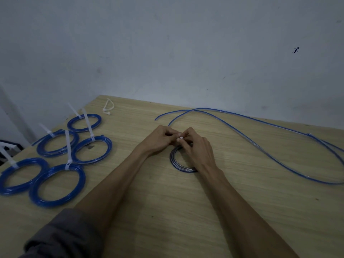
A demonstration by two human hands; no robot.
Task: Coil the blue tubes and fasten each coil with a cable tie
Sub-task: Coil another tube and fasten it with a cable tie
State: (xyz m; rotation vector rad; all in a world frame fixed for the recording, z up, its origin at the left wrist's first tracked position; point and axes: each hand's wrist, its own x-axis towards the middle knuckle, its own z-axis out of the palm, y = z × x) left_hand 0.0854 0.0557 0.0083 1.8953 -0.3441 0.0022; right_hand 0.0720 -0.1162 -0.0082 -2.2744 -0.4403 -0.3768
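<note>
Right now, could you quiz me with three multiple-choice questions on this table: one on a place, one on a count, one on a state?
1. Where do the tied coils lie?
A left of the hands
B right of the hands
C on the floor

2. How many tied coils lie there?
A two
B five
C eight

3. The tubes at right are:
A coiled
B tied
C loose

Answers: 1 A, they sit at the table's left side. 2 B, five rings bear ties. 3 C, they trail uncoiled.
</note>
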